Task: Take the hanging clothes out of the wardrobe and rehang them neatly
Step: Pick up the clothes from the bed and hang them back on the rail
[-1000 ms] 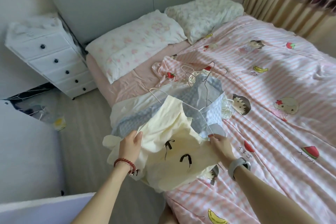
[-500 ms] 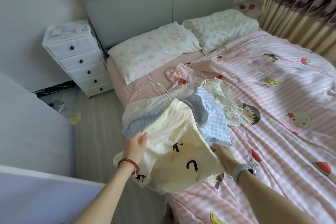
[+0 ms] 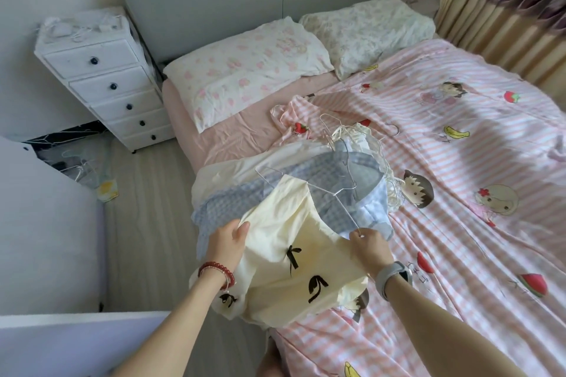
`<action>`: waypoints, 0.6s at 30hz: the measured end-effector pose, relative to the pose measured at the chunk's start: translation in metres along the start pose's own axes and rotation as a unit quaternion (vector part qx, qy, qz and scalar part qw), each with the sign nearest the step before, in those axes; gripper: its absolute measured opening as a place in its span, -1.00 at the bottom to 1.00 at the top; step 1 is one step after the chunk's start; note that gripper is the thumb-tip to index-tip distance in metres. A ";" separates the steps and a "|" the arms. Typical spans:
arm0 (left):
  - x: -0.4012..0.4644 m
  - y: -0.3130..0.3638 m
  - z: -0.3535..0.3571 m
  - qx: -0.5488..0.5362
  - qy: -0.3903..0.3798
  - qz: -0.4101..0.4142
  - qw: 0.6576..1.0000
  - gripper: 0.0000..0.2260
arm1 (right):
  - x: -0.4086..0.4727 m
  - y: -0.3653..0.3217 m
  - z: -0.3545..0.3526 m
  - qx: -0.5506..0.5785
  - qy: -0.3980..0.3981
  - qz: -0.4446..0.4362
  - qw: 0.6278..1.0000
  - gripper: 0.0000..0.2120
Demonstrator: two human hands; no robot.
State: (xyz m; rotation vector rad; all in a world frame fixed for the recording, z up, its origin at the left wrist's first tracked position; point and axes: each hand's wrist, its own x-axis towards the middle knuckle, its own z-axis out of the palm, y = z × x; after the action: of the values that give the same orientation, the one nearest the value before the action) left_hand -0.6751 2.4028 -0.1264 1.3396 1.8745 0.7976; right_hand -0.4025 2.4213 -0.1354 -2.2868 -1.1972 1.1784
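A pale yellow garment [image 3: 288, 257] with small black bows lies on top of a clothes pile at the bed's near left edge. My left hand [image 3: 228, 242] grips its left side. My right hand [image 3: 369, 246] pinches the lower end of a white wire hanger [image 3: 318, 190] that sticks out of the garment's neck. Under it lie a blue checked garment [image 3: 232, 199] and a cream one [image 3: 245, 162]. More wire hangers [image 3: 329, 128] and a lacy white piece [image 3: 367, 138] lie just beyond.
The bed carries a pink striped cartoon quilt [image 3: 459, 162] and two pillows [image 3: 245, 76]. A white chest of drawers [image 3: 107, 86] stands left of the bed, with loose hangers on the floor [image 3: 82, 168] near it. A white panel [image 3: 46, 223] is at my left; curtains [image 3: 505, 9] hang far right.
The view has swung left and closer. My right hand has shifted up the yellow garment and taken hold of the wire hanger's end; the hanger stands further out of the neck.
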 end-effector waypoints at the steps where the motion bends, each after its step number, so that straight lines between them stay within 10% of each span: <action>1: 0.002 0.000 0.002 -0.003 -0.007 -0.005 1.000 -0.59 | 0.002 0.001 -0.002 -0.016 -0.002 0.004 1.000 -0.76; 18: -0.005 0.028 0.031 0.063 -0.054 -0.021 0.996 -0.62 | -0.029 0.040 -0.030 -0.155 0.090 -0.126 0.976 -0.83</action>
State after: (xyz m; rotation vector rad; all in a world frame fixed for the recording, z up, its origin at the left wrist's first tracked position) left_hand -0.6341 2.4080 -0.1212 1.3869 1.8871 0.5816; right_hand -0.3666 2.3772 -0.1254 -2.3031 -1.6340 0.7180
